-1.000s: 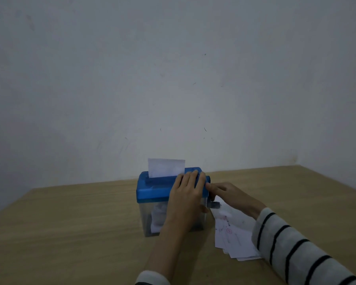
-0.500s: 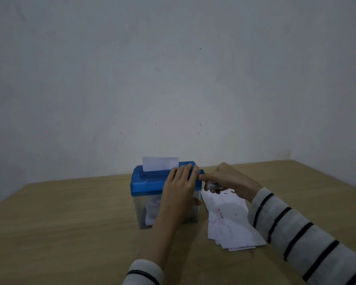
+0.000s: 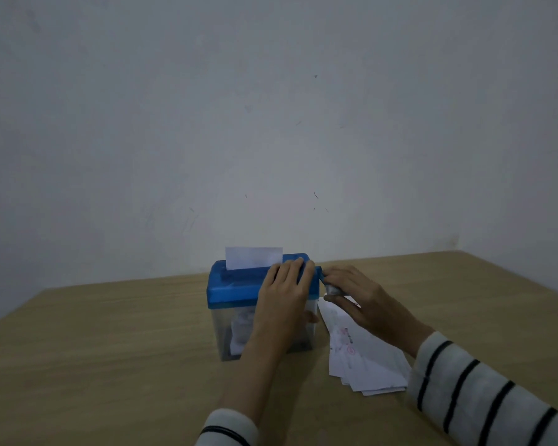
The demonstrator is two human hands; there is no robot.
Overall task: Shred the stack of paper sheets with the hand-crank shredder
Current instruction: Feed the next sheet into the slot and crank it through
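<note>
A: Thin paper, limp and light; the stack of sheets (image 3: pixel 366 358) lies fanned on the wooden table (image 3: pixel 110 365), just right of the shredder (image 3: pixel 258 304), nearest us.

B: And the hands?

A: The left hand (image 3: pixel 284 294) lies over the shredder's blue lid (image 3: pixel 236 291), fingers fairly straight, steadying what I judge a light plastic box; the right hand (image 3: pixel 355 294) pinches the crank knob (image 3: pixel 331 289) at its right end.

B: Farther back?

A: One sheet (image 3: pixel 253 257) stands upright in the slot; it feeds best held by its top edge.
</note>
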